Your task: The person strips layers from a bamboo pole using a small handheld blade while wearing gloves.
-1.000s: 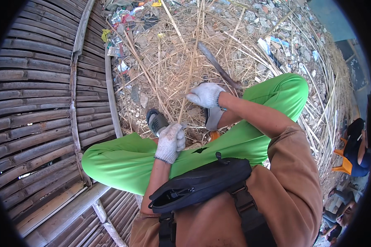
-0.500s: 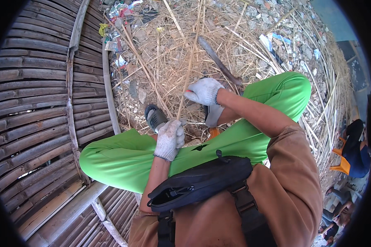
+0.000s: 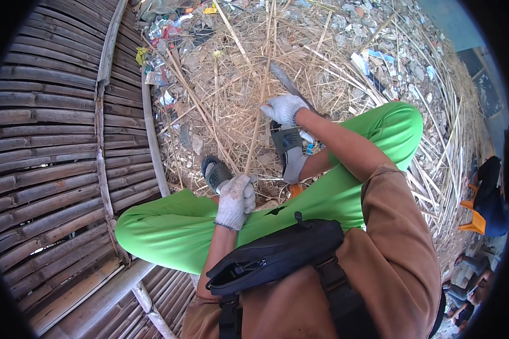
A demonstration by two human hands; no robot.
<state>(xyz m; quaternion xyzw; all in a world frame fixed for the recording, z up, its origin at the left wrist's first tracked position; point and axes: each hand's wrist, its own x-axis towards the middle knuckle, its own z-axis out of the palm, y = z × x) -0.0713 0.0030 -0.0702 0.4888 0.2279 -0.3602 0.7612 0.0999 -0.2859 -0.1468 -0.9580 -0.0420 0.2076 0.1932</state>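
A long, thin bamboo strip (image 3: 257, 133) runs away from me between my legs, its far end reaching the upper edge of the view. Its near end is in my left hand (image 3: 236, 199), gloved in white and closed low by my left foot. Farther up the strip, my right hand (image 3: 284, 109), also in a white glove, is closed with its fingertips on the strip; whether a small tool is in it too is hidden. A dark curved blade (image 3: 288, 79) lies on the straw just beyond my right hand.
A bamboo-slat wall (image 3: 45, 130) rises on the left. Straw and shavings (image 3: 237, 62) cover the ground, with litter (image 3: 167, 34) at the far left. Long bamboo strips (image 3: 435, 152) lie to the right. Near the right edge, a person sits on an orange chair (image 3: 474, 221).
My right hand has slid a little farther away along the strip, showing more of my right sandal. My left hand stays closed on the near end, though the view has shifted slightly.
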